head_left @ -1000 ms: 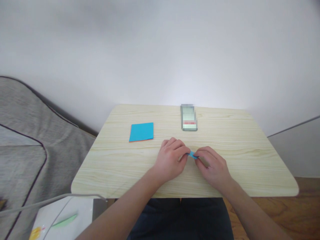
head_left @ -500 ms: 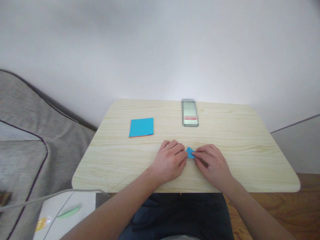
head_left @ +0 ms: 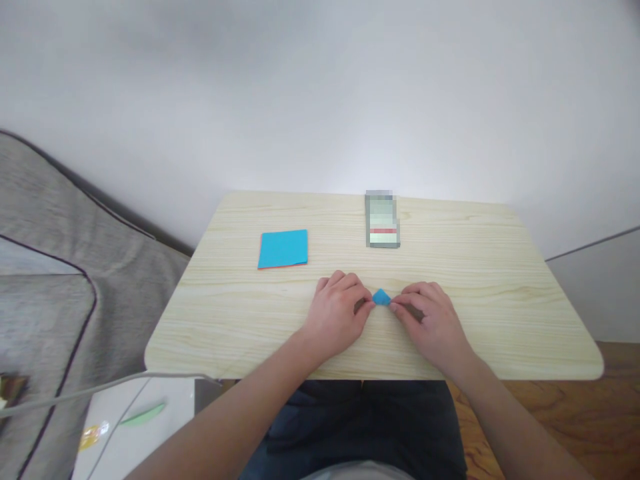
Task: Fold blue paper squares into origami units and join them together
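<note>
A small folded piece of blue paper (head_left: 381, 297) lies on the light wooden table (head_left: 500, 293) near its front edge. My left hand (head_left: 337, 313) pinches its left side with curled fingers. My right hand (head_left: 425, 317) pinches its right side the same way. Both hands rest on the tabletop, and the paper shows as a small diamond between the fingertips.
A stack of blue square paper sheets (head_left: 283, 249) lies at the left middle of the table. A phone (head_left: 383, 219) lies at the back middle. A grey sofa (head_left: 45, 267) stands to the left, and a white cable (head_left: 100, 390) runs below the table's left corner.
The blue paper shows more between my fingertips and now looks like a small diamond. Both hands have shifted slightly away from me on the table.
</note>
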Demonstrator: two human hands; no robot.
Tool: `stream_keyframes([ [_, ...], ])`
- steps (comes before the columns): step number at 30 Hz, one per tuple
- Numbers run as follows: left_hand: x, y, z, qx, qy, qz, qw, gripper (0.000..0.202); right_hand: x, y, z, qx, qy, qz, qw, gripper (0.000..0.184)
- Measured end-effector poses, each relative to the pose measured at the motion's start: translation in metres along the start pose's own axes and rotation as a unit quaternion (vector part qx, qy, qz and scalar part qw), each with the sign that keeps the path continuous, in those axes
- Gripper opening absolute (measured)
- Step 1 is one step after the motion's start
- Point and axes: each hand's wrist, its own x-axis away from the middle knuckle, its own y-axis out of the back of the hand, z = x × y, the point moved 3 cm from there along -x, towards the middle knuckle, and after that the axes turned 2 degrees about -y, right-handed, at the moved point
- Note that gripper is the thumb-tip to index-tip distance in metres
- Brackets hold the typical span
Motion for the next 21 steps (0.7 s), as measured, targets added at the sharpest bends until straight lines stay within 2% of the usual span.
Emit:
stream_keyframes([
  [10, -0.004, 0.000, -0.004, -0.024, 0.022, -0.004, 0.999, 0.008, -0.005, -0.002, 0.009, 0.067, -0.027, 0.006, 0.997, 0.015],
  [21, -0.008, -0.001, -0.002, -0.034, 0.034, -0.007, 0.999, 0.018, -0.011, -0.002, 0.015, 0.145, -0.036, 0.034, 0.988, 0.013],
])
